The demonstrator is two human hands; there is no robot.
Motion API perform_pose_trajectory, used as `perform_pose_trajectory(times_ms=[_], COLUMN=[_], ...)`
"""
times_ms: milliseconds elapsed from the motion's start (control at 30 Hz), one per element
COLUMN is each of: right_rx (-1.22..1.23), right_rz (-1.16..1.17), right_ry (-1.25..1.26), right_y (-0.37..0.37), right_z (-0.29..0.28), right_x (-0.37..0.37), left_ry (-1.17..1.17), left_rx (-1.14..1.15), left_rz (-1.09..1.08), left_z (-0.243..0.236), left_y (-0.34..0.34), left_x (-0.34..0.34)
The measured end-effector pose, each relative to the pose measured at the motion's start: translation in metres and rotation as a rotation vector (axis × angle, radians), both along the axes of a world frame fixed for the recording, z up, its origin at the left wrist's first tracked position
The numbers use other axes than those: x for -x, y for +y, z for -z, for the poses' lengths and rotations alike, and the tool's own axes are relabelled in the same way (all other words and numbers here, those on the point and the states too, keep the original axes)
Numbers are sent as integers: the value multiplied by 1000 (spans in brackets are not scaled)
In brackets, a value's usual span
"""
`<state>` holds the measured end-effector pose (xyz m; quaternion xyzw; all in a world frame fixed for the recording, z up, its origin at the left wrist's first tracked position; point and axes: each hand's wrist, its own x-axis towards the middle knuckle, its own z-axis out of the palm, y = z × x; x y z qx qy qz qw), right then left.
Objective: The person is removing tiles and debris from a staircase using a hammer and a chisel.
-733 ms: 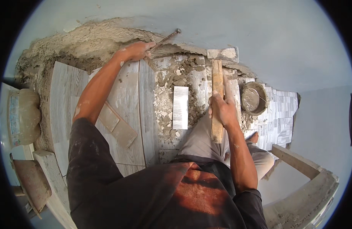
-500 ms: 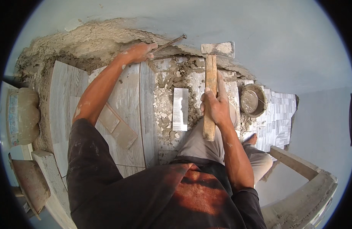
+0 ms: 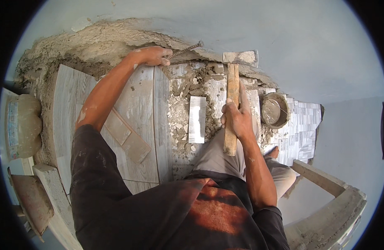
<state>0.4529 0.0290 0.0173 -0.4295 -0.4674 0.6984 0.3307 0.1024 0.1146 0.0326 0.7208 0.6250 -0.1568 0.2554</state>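
My left hand is closed round a ribbed steel rod, like a chisel made from rebar. Its upper end sticks out to the right, and its lower end is hidden by the hand at the broken foot of the wall. In my right hand is a hammer with a wooden handle and a plaster-smeared metal head, held upright near the wall. The hammer head stands apart from the rod, to its right. Below lies a strip of rubble, with a flat metal blade on it.
Wood-look tiles cover the left side, with loose tile pieces on top. A round mortar bucket stands at right, beside small patterned tiles. A large container is at far left, and a wooden frame at lower right.
The hammer and my right hand have moved slightly right and down, away from the rod. My left hand and the rod have hardly moved.
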Motion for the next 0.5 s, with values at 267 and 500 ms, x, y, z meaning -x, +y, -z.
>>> perform_pose_trajectory(times_ms=[267, 500], right_rx=[-29, -95], right_rz=[-13, -36], right_ry=[-43, -73], right_y=[1, 7], right_z=[3, 7], right_x=[0, 15], left_ry=[-86, 5], left_rx=[120, 10], left_rz=[-59, 39], left_z=[-6, 6], left_y=[10, 6], left_x=[-2, 0])
